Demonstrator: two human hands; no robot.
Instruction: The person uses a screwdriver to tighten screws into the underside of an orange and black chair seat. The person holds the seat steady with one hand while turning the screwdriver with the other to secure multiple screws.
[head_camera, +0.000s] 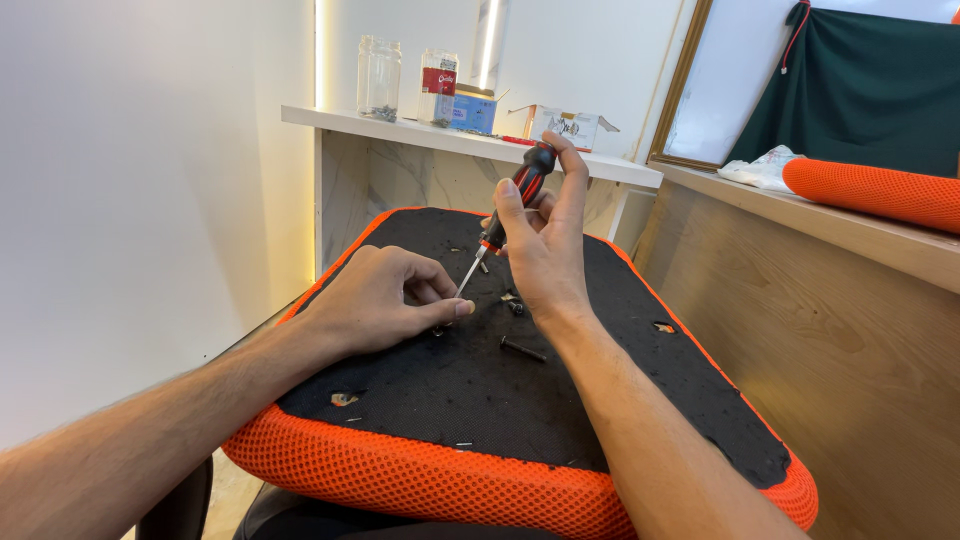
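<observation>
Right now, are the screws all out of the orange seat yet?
Some look out: a loose black bolt lies on the upturned seat pad. The right hand holds the screwdriver beside the left hand. What's left is unclear; the tip's target is hidden.

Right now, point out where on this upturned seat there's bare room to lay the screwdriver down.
Bare black fabric lies along the near orange mesh edge, in front of the loose bolt, and at the right side past the torn hole. The middle is crowded: left hand, right hand holding the screwdriver, small screws.
</observation>
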